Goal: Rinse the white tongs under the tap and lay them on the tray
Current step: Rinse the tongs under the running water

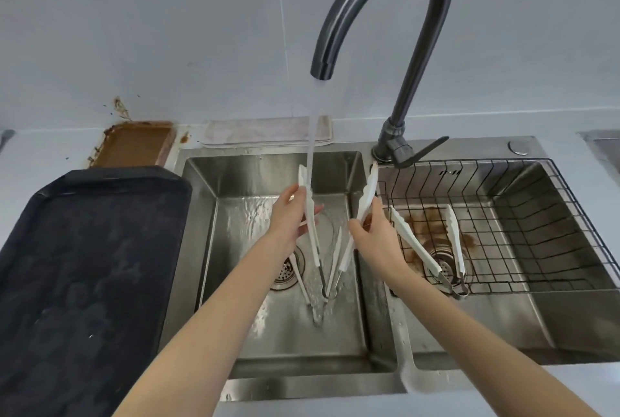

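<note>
Water runs from the dark curved tap (382, 10) into the left basin (355, 178). I hold a pair of white tongs (313, 232) spread in a V over that basin, tips up and hinge low. My left hand (288, 218) grips the left arm, which stands in the stream. My right hand (372, 232) pinches the right arm, clear of the water. The black tray (84, 265) lies on the counter left of the sink with nothing on it.
Another pair of white tongs (302, 282) lies on the left basin's floor by the drain. A third pair (419, 249) rests in the black wire basket (536, 215) in the right basin. A folded cloth (268, 131) and a rusty patch (134, 145) sit behind the sink.
</note>
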Demonstrator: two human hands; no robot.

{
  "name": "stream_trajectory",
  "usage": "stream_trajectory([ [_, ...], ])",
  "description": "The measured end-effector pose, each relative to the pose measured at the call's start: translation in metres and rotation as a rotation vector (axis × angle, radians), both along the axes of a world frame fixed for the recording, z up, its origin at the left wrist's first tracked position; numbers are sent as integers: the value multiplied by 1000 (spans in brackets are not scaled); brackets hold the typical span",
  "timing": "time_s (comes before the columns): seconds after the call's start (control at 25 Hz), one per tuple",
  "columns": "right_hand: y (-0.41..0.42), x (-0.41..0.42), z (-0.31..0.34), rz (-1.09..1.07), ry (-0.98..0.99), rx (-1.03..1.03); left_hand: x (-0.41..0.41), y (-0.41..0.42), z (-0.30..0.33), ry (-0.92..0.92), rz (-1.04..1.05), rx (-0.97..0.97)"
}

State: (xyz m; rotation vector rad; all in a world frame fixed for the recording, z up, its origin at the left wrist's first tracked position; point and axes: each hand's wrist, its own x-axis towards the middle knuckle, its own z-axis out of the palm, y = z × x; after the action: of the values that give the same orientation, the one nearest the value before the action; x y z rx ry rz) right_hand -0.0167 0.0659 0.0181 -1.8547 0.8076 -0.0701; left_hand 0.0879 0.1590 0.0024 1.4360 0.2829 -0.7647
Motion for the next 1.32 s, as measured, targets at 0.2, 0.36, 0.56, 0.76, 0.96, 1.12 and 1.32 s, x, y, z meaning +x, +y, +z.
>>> stream_trajectory([
  [0.2,-9,5,-10,-28,64,44,7,-13,-8,184,-19,-142],
  [0.36,-11,9,-18,2,90,45,7,-13,-10,230,-110,-242],
  [0.56,-9,18,-25,8,141,156,16,-17,-7,290,-42,-362],
  [0.76,-2,23,-32,17,122,255,24,-22,-4,350,-1,-264],
  [0.96,2,22,-40,4,141,341,33,-19,0,325,5,-309],
  [1.12,0,20,-42,39,97,297,38,-17,-5,342,92,-182],
  [1.32,5,25,-39,109,147,175,35,-16,-10,201,195,-54],
])
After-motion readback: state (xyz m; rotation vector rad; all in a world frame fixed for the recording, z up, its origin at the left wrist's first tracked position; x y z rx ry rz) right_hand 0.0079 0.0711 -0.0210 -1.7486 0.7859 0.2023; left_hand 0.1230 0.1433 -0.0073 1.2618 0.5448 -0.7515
